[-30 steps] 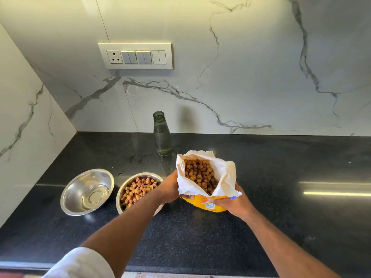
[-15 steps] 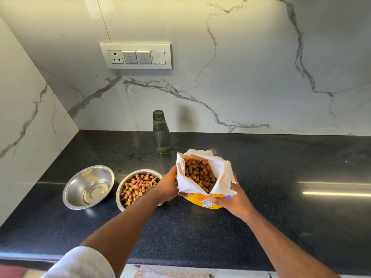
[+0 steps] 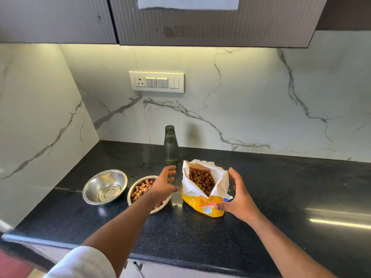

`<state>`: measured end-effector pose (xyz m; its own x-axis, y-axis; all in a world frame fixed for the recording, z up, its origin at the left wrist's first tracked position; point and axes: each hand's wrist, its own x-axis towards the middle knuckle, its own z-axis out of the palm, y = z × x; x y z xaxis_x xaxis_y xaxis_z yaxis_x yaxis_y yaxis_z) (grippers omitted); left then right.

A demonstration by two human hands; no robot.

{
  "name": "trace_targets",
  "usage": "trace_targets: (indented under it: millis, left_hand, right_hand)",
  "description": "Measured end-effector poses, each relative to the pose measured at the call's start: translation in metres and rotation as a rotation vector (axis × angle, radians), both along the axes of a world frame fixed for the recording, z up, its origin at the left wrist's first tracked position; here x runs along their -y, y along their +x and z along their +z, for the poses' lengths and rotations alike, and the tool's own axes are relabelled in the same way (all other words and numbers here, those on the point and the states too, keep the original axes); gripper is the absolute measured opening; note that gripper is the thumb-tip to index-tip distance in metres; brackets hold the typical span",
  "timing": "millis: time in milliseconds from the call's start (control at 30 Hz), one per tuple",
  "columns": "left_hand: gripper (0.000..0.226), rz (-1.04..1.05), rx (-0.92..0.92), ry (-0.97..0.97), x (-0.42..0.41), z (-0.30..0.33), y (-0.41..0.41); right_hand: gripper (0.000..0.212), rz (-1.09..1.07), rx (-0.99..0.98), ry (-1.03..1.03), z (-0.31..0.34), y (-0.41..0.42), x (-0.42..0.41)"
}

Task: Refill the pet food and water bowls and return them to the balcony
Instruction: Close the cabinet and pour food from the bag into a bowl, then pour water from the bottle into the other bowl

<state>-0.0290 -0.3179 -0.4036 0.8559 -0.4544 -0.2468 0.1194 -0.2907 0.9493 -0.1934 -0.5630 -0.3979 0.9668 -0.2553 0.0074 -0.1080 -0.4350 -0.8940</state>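
Your left hand (image 3: 165, 182) hovers with fingers spread and holding nothing, just above the far rim of the food bowl (image 3: 140, 192), while your right hand (image 3: 237, 194) is cupped wide around the right side of the kibble bag (image 3: 202, 189), its fingertips touching or just off the paper; which, cannot be told.

The bag stands upright between your 2 hands on the black speckled counter (image 3: 200, 237), mouth torn open, white lining folded outward, brown pellets showing to near the top. Judged from its creases, it is soft and light and will slump if squeezed high; take it low on the yellow body, where the load gives it shape.

The food bowl, under your left wrist, is round polished steel already heaped with kibble. It looks stiff and only moderately heavy, but smooth-walled and likely slippery: grip it by the rolled rim and keep it level so pellets do not spill.

The water bowl (image 3: 104, 187), a matching steel bowl, sits just left of the food bowl, beyond your left hand; it appears to hold no water, though that is hard to tell.

The glass bottle (image 3: 171, 146), green-tinted, uncapped and upright, stands just beyond your left fingertips. It is rigid, fragile and slick; hold it around the body, not the neck.
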Motion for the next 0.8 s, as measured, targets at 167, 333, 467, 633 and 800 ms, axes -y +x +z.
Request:
trace_targets:
  millis: [167, 333, 467, 633, 800]
  left_hand:
    - [0.070, 0.109, 0.018, -0.090, -0.016, 0.022, -0.006]
    - [0.071, 0.201, 0.077, -0.103, -0.033, 0.036, -0.001]
    - [0.069, 0.249, 0.099, -0.104, -0.052, 0.036, 0.017]
    - [0.066, 0.269, 0.094, -0.095, -0.076, 0.030, 0.055]
    - [0.065, 0.261, 0.056, -0.096, -0.097, 0.021, 0.107]
  right_hand:
    - [0.144, 0.004, 0.081, -0.054, 0.032, 0.010, -0.016]
    - [0.131, -0.007, 0.191, -0.160, 0.063, 0.038, -0.047]
    - [0.125, -0.026, 0.237, -0.119, 0.079, 0.078, -0.080]
    - [0.114, -0.171, 0.197, 0.092, 0.080, 0.149, -0.125]
    - [0.108, -0.315, 0.143, 0.166, 0.060, 0.218, -0.169]
